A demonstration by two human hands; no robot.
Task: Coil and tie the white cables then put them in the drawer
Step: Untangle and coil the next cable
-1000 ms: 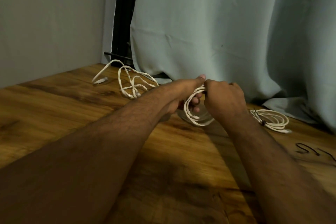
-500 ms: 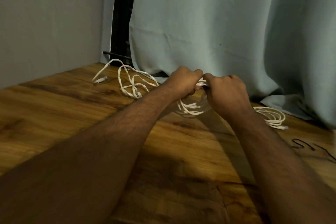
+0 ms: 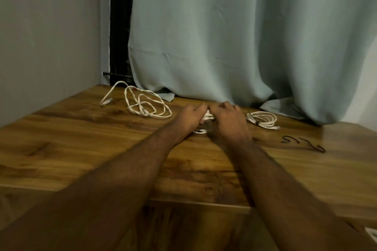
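Centrally, left hand (image 3: 188,117) and right hand (image 3: 228,121) both gripping white cable bundle (image 3: 208,117), wooden table (image 3: 81,149).

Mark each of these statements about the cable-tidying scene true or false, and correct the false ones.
1. Both hands hold one white cable bundle between them. True: the left hand and the right hand both grip it.
2. The loose cable at the far left is neatly coiled. False: it lies in untidy loops.
3. A coiled cable lies to the right of the hands. True.
4. The black ties lie on top of the coiled cable. False: they lie on the wooden table, apart from it.
5. A curtain hangs behind the table. True.
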